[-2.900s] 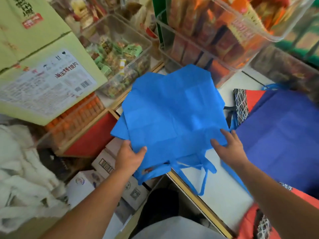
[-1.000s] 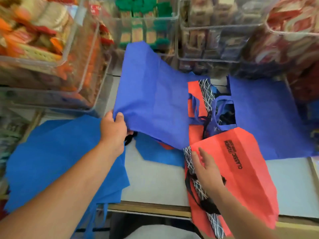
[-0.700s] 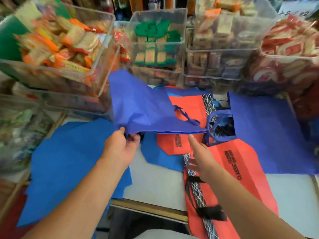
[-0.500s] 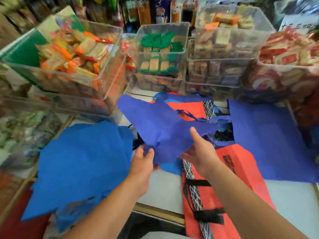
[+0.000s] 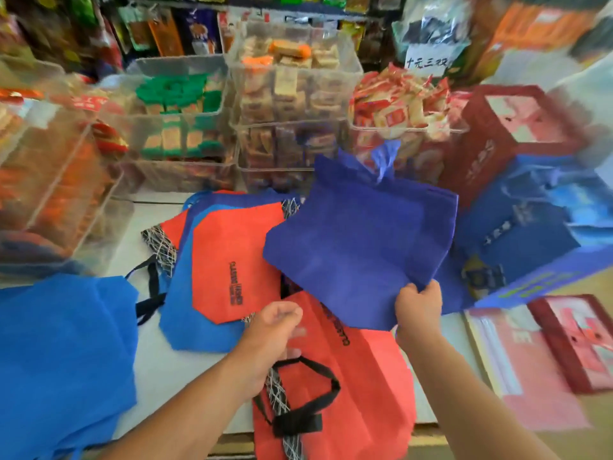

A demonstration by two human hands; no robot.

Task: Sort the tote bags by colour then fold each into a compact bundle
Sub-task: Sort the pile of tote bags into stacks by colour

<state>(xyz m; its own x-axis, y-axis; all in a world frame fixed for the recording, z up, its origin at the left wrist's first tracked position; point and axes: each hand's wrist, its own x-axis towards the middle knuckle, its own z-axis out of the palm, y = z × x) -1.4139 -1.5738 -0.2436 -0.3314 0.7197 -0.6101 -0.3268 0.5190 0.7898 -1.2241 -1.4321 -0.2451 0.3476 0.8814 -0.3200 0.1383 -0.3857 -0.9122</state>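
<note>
Snack bins [image 5: 292, 94] backed the white counter [image 5: 166, 370]. The right hand [image 5: 418, 307] gripped the dark blue tote bag [image 5: 358, 247] by its near corner, handles pointing away. The left hand [image 5: 272, 330], loosely curled and empty, hovered nearer the orange tote bag [image 5: 365, 393].

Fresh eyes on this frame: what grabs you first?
The dark blue tote, held up at centre right by the right hand gripping its near edge. Below it, red totes lie overlapping at the centre of the counter, with a bright blue tote spread at the left. Clear snack bins crowd the back.
</note>
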